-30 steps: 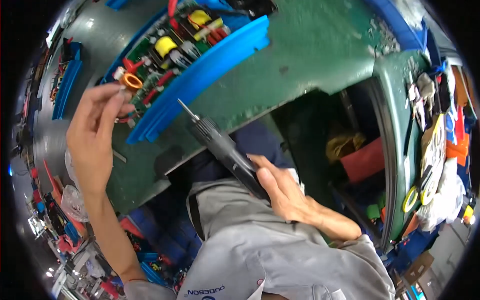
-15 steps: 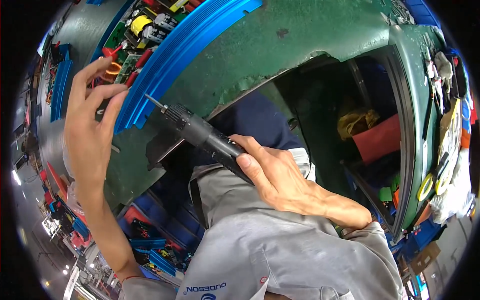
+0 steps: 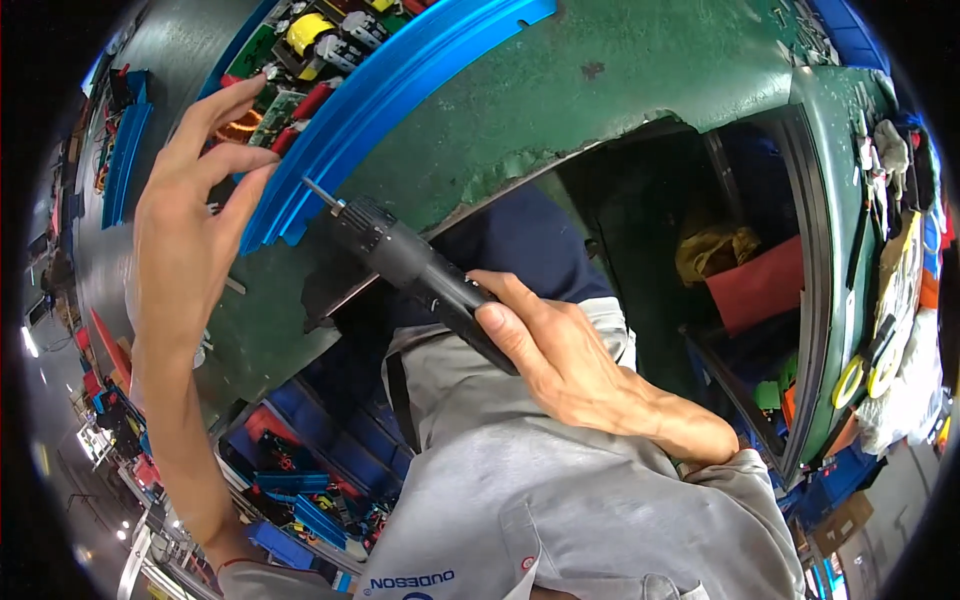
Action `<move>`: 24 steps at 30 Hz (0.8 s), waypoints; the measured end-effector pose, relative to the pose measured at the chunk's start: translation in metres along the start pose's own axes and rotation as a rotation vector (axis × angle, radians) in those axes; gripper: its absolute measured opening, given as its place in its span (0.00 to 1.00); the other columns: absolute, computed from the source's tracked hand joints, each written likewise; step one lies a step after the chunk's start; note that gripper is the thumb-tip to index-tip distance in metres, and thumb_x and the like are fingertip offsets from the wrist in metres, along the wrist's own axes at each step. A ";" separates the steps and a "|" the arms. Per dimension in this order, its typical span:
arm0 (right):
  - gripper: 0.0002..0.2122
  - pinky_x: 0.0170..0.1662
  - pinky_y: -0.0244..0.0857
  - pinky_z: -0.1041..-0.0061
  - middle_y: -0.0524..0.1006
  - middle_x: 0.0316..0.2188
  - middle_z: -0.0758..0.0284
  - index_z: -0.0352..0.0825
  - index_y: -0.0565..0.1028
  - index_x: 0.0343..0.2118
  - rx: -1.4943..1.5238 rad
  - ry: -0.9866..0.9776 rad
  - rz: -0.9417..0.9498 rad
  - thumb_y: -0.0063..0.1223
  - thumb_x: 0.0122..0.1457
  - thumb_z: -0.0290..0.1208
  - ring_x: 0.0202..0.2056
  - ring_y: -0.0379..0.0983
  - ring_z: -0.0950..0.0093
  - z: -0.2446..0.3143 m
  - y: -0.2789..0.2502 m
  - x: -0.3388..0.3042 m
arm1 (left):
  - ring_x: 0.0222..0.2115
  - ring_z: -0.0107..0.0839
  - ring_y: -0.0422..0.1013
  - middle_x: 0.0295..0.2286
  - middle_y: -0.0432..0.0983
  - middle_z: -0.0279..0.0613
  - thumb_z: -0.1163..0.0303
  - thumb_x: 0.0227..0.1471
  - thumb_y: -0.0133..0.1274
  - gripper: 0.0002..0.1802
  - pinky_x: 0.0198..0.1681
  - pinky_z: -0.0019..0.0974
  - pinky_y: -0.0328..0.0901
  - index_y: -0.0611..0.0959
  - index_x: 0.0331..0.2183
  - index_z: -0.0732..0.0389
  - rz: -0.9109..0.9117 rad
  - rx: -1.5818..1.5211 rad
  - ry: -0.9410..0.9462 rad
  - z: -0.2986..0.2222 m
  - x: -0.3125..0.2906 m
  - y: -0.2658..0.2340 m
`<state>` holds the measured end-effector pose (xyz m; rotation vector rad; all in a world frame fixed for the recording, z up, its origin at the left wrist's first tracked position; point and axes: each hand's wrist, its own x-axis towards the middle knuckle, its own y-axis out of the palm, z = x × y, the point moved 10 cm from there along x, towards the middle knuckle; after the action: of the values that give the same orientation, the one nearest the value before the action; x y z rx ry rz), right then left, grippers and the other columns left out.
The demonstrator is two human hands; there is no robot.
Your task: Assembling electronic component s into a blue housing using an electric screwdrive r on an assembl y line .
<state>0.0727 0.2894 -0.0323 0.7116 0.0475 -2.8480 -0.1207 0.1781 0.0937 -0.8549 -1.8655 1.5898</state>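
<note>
My right hand [image 3: 560, 350] is wrapped round a black electric screwdriver [image 3: 430, 285] above my lap. Its thin metal bit points up and left, with the tip at or very close to the side of a blue ribbed metal housing [image 3: 390, 110]. Beyond that side lies a circuit board [image 3: 275, 118] with a yellow-wrapped part, capacitors, red parts and a copper coil. My left hand [image 3: 200, 190] is at the housing's near-left end, its index finger stretched over the board. Its thumb and another fingertip are close together by the blue edge; I see nothing between them.
The green worktop [image 3: 520, 120] has a broken front edge above an open drawer [image 3: 810, 260] holding a red sheet and yellow-brown material. At the left lies another blue housing [image 3: 125, 165]. Tape rolls [image 3: 848, 382] and tools hang at the right. Blue bins [image 3: 320, 420] stand below left.
The housing appears slightly farther right and higher in view, and the left hand has shifted with it. Its index finger has stretched farther over the board. The right hand keeps its hold on the screwdriver.
</note>
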 end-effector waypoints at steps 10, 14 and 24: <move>0.32 0.32 0.66 0.77 0.76 0.27 0.64 0.34 0.69 0.51 0.751 0.258 0.228 0.26 0.69 0.62 0.27 0.73 0.77 -0.040 0.054 -0.007 | 0.46 0.44 0.71 0.48 0.75 0.41 0.76 0.45 0.60 0.03 0.51 0.45 0.64 0.83 0.27 0.64 -0.046 0.001 0.049 -0.006 -0.001 -0.014; 0.41 0.30 0.62 0.79 0.76 0.26 0.64 0.31 0.65 0.61 0.719 0.335 0.253 0.24 0.65 0.67 0.25 0.69 0.78 -0.028 0.051 -0.012 | 0.50 0.46 0.70 0.51 0.74 0.42 0.77 0.45 0.62 0.06 0.54 0.48 0.62 0.83 0.29 0.64 -0.027 -0.139 0.017 -0.002 -0.003 -0.012; 0.49 0.28 0.58 0.79 0.76 0.23 0.63 0.25 0.65 0.60 0.699 0.420 0.258 0.23 0.59 0.75 0.22 0.67 0.78 -0.031 0.056 -0.008 | 0.66 0.50 0.53 0.62 0.61 0.53 0.85 0.42 0.53 0.16 0.69 0.57 0.47 0.82 0.38 0.71 0.194 -0.250 -0.053 0.005 -0.010 -0.005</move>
<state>0.1057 0.2386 -0.0553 1.3162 -0.9345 -2.3881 -0.1188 0.1666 0.0977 -1.1415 -2.1045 1.5234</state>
